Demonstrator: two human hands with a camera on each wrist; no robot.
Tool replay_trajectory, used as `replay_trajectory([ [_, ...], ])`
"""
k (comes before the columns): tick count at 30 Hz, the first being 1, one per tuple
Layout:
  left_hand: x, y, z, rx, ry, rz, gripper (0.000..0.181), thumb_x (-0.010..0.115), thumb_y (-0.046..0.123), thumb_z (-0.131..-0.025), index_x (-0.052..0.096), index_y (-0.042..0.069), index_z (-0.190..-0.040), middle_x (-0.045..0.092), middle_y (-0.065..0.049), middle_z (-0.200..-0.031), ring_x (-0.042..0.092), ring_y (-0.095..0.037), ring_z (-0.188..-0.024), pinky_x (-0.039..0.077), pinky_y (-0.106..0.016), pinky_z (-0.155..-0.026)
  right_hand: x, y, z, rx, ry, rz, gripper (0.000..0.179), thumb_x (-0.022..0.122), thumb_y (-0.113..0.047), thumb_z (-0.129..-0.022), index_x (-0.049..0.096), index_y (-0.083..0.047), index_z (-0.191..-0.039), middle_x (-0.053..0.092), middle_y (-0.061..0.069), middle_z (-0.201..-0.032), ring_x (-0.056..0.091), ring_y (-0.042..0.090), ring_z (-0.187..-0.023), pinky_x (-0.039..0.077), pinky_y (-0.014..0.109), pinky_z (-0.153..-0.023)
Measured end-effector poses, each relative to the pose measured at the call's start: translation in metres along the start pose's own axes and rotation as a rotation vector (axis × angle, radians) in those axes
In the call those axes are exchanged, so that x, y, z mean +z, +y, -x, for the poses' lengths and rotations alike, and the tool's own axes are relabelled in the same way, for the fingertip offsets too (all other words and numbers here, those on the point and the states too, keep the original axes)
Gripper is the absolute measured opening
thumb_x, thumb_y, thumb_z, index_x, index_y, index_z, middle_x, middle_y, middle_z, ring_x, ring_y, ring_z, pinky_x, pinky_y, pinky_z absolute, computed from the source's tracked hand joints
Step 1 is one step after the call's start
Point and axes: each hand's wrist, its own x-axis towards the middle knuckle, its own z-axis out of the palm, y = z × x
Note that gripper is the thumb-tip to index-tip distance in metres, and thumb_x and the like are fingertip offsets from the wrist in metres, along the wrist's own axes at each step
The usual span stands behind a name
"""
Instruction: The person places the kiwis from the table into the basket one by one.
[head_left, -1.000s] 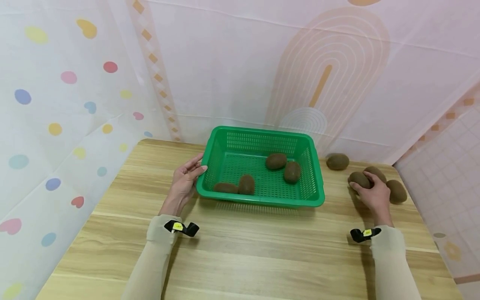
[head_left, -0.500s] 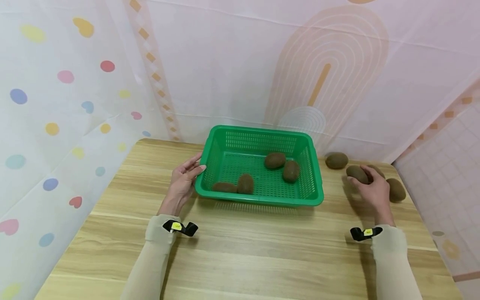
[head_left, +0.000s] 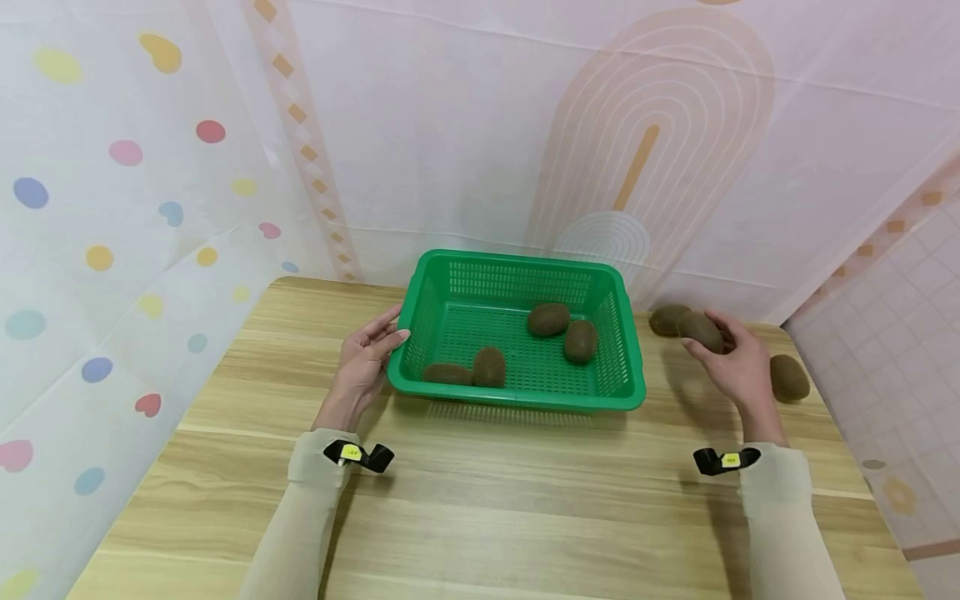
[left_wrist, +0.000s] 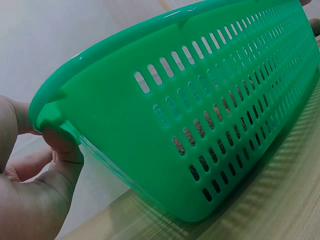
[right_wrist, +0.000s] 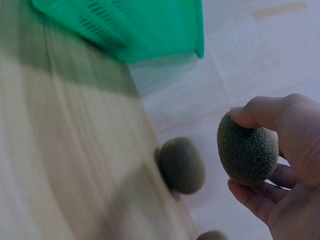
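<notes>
My left hand [head_left: 362,358] grips the left rim of a green plastic basket [head_left: 517,398], thumb over the edge; the left wrist view shows the fingers curled under the rim. Several brown kiwis lie inside the basket: a pair including one kiwi [head_left: 489,367] at the front left and a pair including another kiwi [head_left: 581,342] towards the right. Right of the basket, my right hand [head_left: 738,367] pinches a kiwi [right_wrist: 247,150] between thumb and fingers, lifted off the table. Just behind it in the head view lies another kiwi [head_left: 665,319].
A further kiwi [head_left: 789,378] rests near the right edge of the wooden table [head_left: 525,500]. A patterned curtain [head_left: 450,125] hangs close behind the table and along both sides. Part of another kiwi [right_wrist: 212,235] shows at the bottom of the right wrist view.
My right hand has raised the kiwi and carried it leftward, away from the other kiwis at the right. My left hand keeps its hold on the basket, which stays put.
</notes>
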Motion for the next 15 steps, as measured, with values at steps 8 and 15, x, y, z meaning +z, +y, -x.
replay_trajectory([
  [8, -0.001, 0.000, 0.000, 0.004, -0.006, 0.002, 0.060, 0.066, 0.001, -0.098, 0.045, 0.005, -0.155, 0.062, 0.006, -0.096, 0.063, -0.001, -0.078, 0.058, -0.012, -0.067, -0.001, -0.022, -0.001, -0.031, -0.001, 0.014, 0.070, 0.069, -0.046, -0.096, 0.046, -0.015, -0.156, 0.053, 0.025, -0.149, 0.055, 0.046, -0.123, 0.049, 0.048, -0.090],
  [15, -0.001, 0.000, 0.000, 0.010, -0.009, 0.016, 0.062, 0.068, 0.001, -0.097, 0.045, 0.004, -0.155, 0.062, 0.006, -0.096, 0.063, -0.001, -0.078, 0.058, -0.013, -0.067, -0.001, -0.034, -0.002, -0.072, -0.016, 0.005, 0.071, 0.071, -0.045, -0.096, 0.047, -0.016, -0.156, 0.054, 0.024, -0.148, 0.056, 0.046, -0.124, 0.049, 0.044, -0.091],
])
